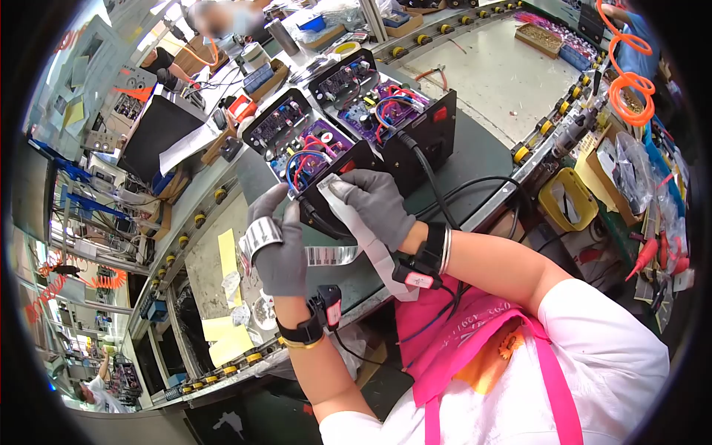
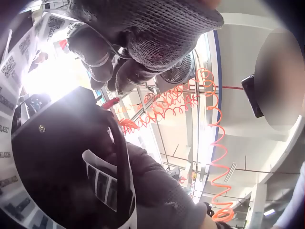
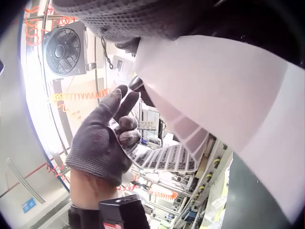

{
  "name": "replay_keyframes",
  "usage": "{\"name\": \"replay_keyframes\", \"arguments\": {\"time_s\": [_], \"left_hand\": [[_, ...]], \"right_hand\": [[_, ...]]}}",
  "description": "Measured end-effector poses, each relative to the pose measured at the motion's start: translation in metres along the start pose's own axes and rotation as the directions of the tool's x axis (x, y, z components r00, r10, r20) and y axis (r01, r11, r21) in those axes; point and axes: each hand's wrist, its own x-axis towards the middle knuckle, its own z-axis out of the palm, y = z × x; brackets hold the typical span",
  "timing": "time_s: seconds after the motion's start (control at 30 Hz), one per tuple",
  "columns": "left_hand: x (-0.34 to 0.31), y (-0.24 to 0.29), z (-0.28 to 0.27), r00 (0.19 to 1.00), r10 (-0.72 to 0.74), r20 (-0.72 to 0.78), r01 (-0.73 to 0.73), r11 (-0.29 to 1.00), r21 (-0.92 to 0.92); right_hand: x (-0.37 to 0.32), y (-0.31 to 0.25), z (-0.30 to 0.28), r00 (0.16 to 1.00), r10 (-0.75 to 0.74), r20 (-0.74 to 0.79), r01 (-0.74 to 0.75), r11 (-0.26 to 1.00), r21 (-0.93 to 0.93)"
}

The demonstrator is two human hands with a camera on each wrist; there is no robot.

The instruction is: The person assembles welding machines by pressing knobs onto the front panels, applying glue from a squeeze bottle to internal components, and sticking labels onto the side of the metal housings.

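Pinching a bit of the label strip (image 1: 363, 231) with the right hand (image 1: 378, 209), right by the nearest electronics box (image 1: 367, 157). Meanwhile the left hand (image 1: 282, 259) has more strip kinda looped round it, tucked under curled fingers.

Both hands (image 1: 377, 208) are covered by grey gloves (image 3: 92, 143), which have a knitted texture and a ribbed edge at the wrist. Around each wrist goes a wide black strap (image 1: 431, 240), carrying a small black box (image 1: 414, 274) with a whitish label and reddish marks; thin dark cables (image 1: 363, 359) run from there. Beside the right strap there is a pale, shiny band (image 1: 446, 249). The person wears a white short-sleeved shirt (image 1: 601, 348) and a bright pink apron (image 1: 429, 343) with white printed characters.
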Motion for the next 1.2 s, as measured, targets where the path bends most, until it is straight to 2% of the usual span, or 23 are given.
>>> {"name": "replay_keyframes", "arguments": {"time_s": [0.1,0.13,0.23,0.27,0.37,0.47,0.57,1.2], "left_hand": [[0.009,-0.002,0.005,0.994,-0.051,0.092,0.057,0.996,-0.066],[0.01,-0.002,0.006,0.995,-0.022,0.101,0.021,1.0,0.012],[0.016,-0.004,0.009,0.993,0.011,0.114,-0.014,0.999,0.032],[0.016,-0.001,0.01,0.988,-0.077,0.132,0.085,0.995,-0.052],[0.019,-0.004,0.009,0.988,-0.052,0.142,0.05,0.998,0.023],[0.02,-0.001,0.008,0.984,-0.079,0.158,0.077,0.997,0.021],[0.021,-0.006,0.009,0.99,-0.005,0.138,-0.004,0.998,0.063],[0.024,0.0,0.009,0.987,0.041,0.157,-0.062,0.99,0.128]], "right_hand": [[0.001,0.001,-0.004,0.999,0.017,0.028,-0.017,1.0,0.009],[0.001,0.003,-0.004,0.999,-0.006,0.038,0.006,1.0,0.0],[0.002,0.002,-0.005,0.998,-0.011,0.06,0.012,1.0,-0.014],[0.002,0.001,-0.005,0.998,-0.003,0.066,0.004,1.0,-0.017],[0.003,-0.002,-0.004,0.999,0.022,0.028,-0.02,0.997,-0.076],[0.004,-0.003,-0.004,0.998,0.044,0.038,-0.041,0.997,-0.061],[0.006,0.003,-0.004,0.998,0.052,0.033,-0.051,0.997,-0.052],[0.009,0.004,-0.004,0.998,0.055,0.015,-0.053,0.992,-0.113]]}}
